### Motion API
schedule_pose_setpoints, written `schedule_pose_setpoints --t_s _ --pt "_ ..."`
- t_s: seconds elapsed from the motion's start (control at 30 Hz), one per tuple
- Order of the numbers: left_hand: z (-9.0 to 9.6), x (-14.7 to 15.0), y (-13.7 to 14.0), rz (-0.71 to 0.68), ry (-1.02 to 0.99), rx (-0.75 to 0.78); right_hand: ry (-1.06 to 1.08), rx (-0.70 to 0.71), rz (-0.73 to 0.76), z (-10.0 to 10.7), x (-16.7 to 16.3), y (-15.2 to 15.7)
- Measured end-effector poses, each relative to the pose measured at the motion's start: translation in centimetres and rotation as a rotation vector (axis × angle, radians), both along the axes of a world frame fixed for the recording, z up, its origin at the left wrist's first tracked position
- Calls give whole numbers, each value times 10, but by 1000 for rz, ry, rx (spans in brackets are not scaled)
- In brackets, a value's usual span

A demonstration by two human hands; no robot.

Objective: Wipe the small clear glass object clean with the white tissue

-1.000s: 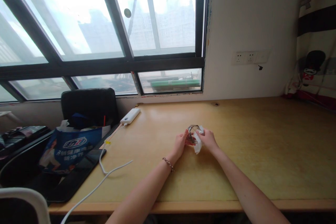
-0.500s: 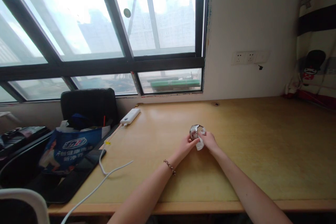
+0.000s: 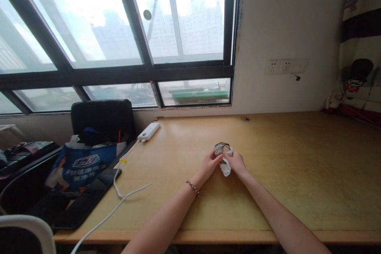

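A small, round, shiny object (image 3: 220, 148), silvery with dark and brownish patches, is held just above the wooden table between my two hands; its exact kind cannot be made out. My left hand (image 3: 210, 164) is closed around its left side, thumb towards the front. Bunched in my right hand (image 3: 237, 162) is a thin white tissue (image 3: 225, 169), pressed to the object's right side with one end hanging down. My right fingers are closed and partly hidden behind the tissue and the object.
The wooden table (image 3: 297, 174) spreads under my arms. At its left edge lies a white power bank (image 3: 149, 131) with a white cable (image 3: 114, 202). Further left, a blue bag (image 3: 85, 168) rests on a black chair (image 3: 102, 119). Wall sockets (image 3: 280, 66) sit above the back edge.
The tissue's loose end hangs a little lower and has shifted left, and the shiny object has turned slightly in my hands. The whole view has moved a little.
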State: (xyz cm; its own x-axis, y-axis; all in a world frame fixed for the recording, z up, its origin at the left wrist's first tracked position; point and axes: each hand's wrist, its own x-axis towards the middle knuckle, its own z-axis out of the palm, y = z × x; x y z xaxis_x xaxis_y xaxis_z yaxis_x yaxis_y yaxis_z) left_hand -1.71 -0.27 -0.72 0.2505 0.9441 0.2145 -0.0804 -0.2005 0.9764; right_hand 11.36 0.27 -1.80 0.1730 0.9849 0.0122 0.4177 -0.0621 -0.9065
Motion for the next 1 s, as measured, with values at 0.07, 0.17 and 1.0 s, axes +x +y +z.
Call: schedule_pose_setpoints --t_s 0.07,0.17,1.0 --pt "0 0 0 10 -31 -81 -170 109 -25 5 2 -2" --pt "0 -2 2 0 -90 -243 -352 301 -6 12 4 -9" --pt "-6 1 -2 46 54 -38 -16 21 43 2 4 2"
